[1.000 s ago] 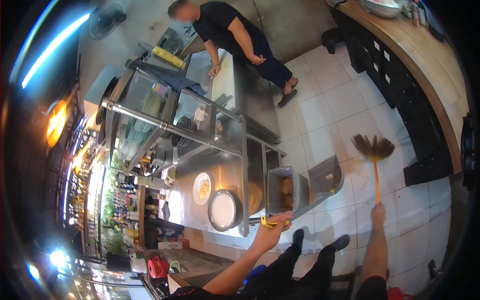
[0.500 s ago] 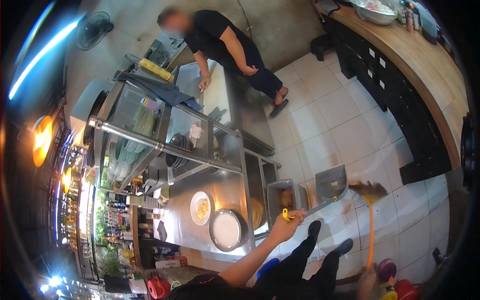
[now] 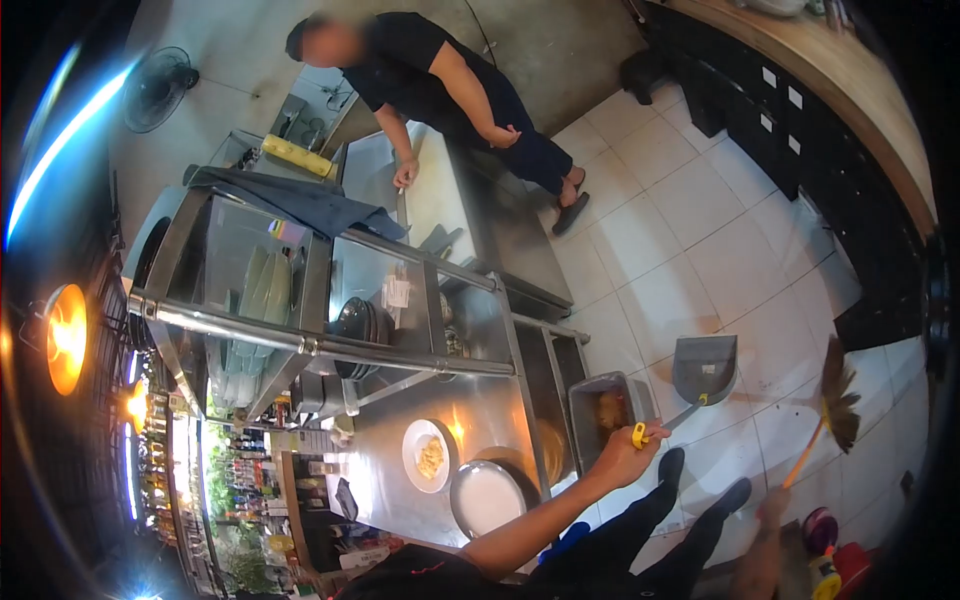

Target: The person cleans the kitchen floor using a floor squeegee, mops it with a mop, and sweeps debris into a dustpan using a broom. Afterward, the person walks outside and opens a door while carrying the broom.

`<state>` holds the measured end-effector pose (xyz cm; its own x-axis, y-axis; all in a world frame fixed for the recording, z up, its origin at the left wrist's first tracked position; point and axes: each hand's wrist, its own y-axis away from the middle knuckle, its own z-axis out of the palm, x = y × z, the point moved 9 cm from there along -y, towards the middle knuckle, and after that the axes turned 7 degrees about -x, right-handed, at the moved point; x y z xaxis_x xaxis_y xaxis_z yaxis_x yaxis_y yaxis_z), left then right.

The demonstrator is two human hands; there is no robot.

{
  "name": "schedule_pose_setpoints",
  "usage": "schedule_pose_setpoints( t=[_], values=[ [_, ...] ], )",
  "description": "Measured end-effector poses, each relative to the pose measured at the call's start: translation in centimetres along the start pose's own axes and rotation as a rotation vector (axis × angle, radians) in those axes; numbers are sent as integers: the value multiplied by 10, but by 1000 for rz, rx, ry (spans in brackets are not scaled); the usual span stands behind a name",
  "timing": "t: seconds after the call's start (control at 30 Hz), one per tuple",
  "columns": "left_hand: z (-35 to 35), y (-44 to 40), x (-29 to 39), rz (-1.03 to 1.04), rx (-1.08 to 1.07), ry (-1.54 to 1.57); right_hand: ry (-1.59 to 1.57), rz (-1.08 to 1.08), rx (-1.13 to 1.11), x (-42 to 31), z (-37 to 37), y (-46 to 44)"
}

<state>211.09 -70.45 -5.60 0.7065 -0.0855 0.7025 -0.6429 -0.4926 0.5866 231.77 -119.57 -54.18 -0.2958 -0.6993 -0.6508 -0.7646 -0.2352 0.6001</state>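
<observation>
My left hand [image 3: 628, 458] is closed round the yellow-tipped end of a long grey handle. That handle leads to a grey dustpan [image 3: 703, 362] on the tiled floor, with a little debris in it. Lower right, my right hand [image 3: 774, 508] grips the orange stick of a broom [image 3: 838, 400]. The broom's dark bristles are fanned out, well to the right of the dustpan and apart from it. Small dark specks lie on the tiles between the two. My shoes [image 3: 672, 468] stand just below the dustpan.
A grey bin [image 3: 600, 400] with brown contents stands left of the dustpan, beside a steel table [image 3: 385, 440] carrying a plate of food [image 3: 430, 455] and a white round plate [image 3: 487, 498]. Another person [image 3: 450, 90] leans at the far counter. A black cabinet [image 3: 760, 130] lines the right.
The broom has swung right, away from the dustpan, and its bristles have spread. My view has shifted, so the dustpan and table appear further right. The other person keeps the same pose.
</observation>
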Motion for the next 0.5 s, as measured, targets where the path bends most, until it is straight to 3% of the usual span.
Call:
schedule_pose_setpoints(
  t=[0.07, 0.13, 0.23, 0.3, 0.37, 0.5],
  values=[
    [-6, 0, -8, 19, -3, 43, 1378, -604, -54, -55, 67, 61],
    [-13, -2, -14, -3, -10, 36, 785, -623, 219, -35, 72, 93],
    [-24, 1, -11, -19, 8, 96, 370, -165, -48, -43, 61, 128],
    [-23, -3, -20, 48, 30, 86, -61, 248, -181, -117, 39, 183],
    [-23, -4, -16, 111, 54, 68, -156, 278, -143, -100, 28, 184],
    [-30, -6, -30, -1, 87, 16, -302, 388, -106, -91, 16, 175]
  ],
)
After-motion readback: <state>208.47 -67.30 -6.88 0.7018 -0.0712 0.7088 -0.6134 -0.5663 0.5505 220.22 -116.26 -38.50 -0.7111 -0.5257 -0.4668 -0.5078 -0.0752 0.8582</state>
